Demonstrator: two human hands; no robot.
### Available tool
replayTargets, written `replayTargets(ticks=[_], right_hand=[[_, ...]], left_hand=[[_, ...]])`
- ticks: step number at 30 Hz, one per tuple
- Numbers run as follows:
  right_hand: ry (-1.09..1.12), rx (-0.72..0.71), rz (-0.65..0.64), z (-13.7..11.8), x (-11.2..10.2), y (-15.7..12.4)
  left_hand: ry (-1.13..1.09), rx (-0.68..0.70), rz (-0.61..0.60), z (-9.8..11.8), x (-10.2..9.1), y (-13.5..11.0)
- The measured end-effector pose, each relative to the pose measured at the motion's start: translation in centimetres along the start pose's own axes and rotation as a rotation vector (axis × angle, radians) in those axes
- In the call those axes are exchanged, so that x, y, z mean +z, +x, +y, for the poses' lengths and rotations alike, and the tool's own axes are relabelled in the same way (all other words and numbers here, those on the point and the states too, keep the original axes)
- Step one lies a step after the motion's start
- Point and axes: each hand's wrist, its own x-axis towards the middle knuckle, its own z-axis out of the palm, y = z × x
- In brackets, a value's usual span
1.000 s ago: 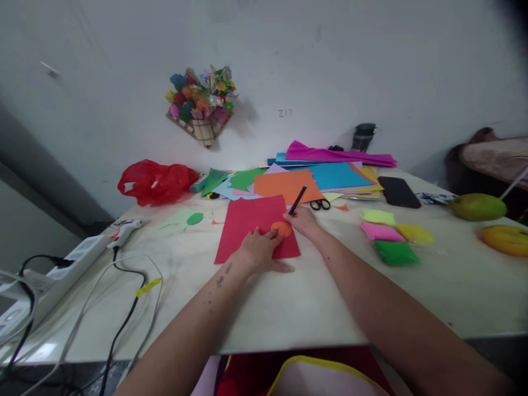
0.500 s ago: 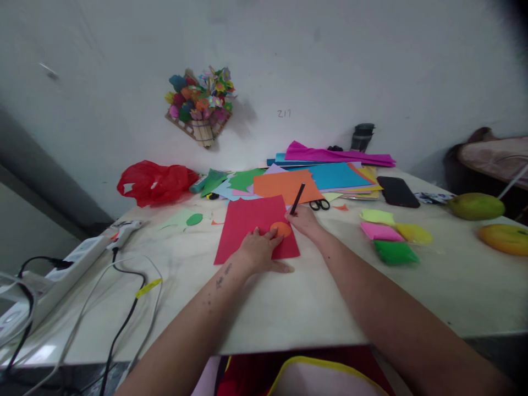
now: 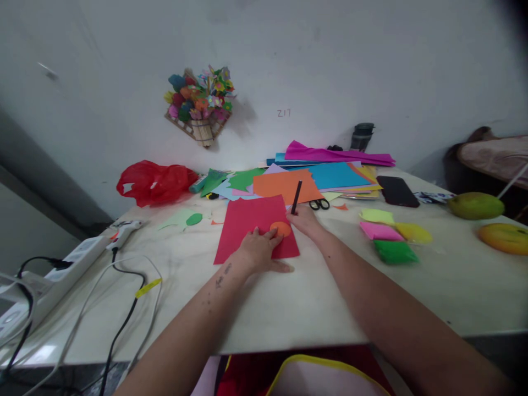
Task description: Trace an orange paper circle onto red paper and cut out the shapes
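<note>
A red sheet of paper (image 3: 243,220) lies flat on the table in front of me. Near its right edge rests an orange paper circle (image 3: 281,227). My left hand (image 3: 260,248) is spread over the lower part of the sheet, its fingertips pressing on the circle. In my right hand (image 3: 304,219), at the sheet's right edge, a dark pencil (image 3: 296,197) is pinched and stands nearly upright beside the circle. The pencil's tip is hidden by the fingers.
Behind the sheet lie an orange sheet (image 3: 284,186), scissors (image 3: 319,204) and stacked coloured paper (image 3: 338,176). Small clay packets (image 3: 390,250), a phone (image 3: 397,191) and mangoes (image 3: 476,205) are on the right. A red bag (image 3: 157,181), power strip (image 3: 53,280) and cables are on the left.
The pencil's top has swung slightly left, so it stands more upright in my right hand. My left hand has stayed in place on the circle.
</note>
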Motion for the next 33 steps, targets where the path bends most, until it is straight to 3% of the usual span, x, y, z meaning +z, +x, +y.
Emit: replayTargets(ticks=[7,17,22,25,33], right_hand=[[0.056,0.012,0.005,-0.1,-0.1,-0.2],[0.34,0.027,0.122,0.2,0.2,0.2],[0.501,0.139,-0.018,-1.1,-0.2,0.5],[0.485,0.188,-0.131,-1.0,-0.7,0.8],[0.541,0.021,-0.243,1.4,-1.7,-0.8]], left_hand=[[-0.002,-0.008,0.002,0.1,0.0,-0.1],[0.02,0.034,0.086,-0.4,0.1,0.0],[0.07,0.1,0.138,-0.6,0.2,0.3],[0.071,0.108,0.139,-0.7,0.4,0.4],[0.066,0.124,0.136,-0.6,0.5,0.4]])
